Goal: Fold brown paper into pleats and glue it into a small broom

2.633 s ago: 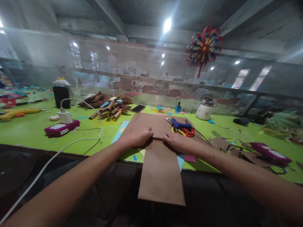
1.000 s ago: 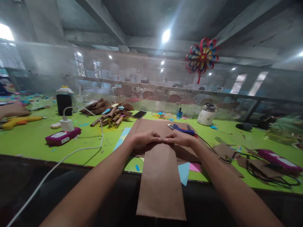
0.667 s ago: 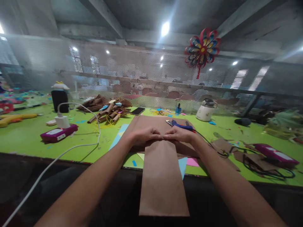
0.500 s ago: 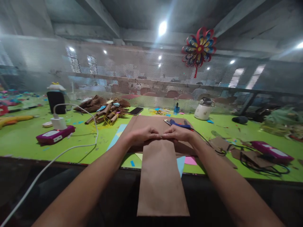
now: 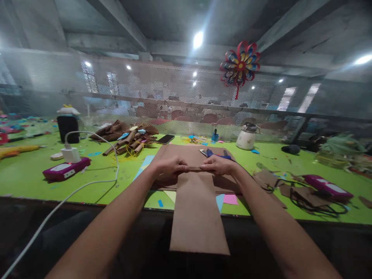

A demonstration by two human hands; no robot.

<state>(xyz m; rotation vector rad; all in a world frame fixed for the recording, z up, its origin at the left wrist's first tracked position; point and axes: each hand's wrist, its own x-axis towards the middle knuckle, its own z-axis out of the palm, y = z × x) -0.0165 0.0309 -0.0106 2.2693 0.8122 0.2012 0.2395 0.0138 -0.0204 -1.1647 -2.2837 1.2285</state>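
A long strip of brown paper (image 5: 198, 213) hangs over the table's front edge, its far end folded or rolled into a narrow band. My left hand (image 5: 175, 165) pinches the left side of that band between thumb and fingers. On the right side, my right hand (image 5: 217, 165) grips the same band, with a short gap between the two hands. Beneath them lies a larger stack of brown paper sheets (image 5: 186, 155). Just beyond my right hand rests a blue-handled tool (image 5: 216, 153) with a cable, partly hidden.
Rolled brown paper pieces (image 5: 130, 141) lie back left by a phone (image 5: 166, 138). Purple power strips (image 5: 67, 169) sit on both sides, a white cable (image 5: 117, 162) trailing left. A white flask (image 5: 246, 136) stands back right; black cable (image 5: 316, 207) coils at right.
My hands have moved apart along the paper's folded end, uncovering the band between them. The paper's near end sits slightly higher in view.
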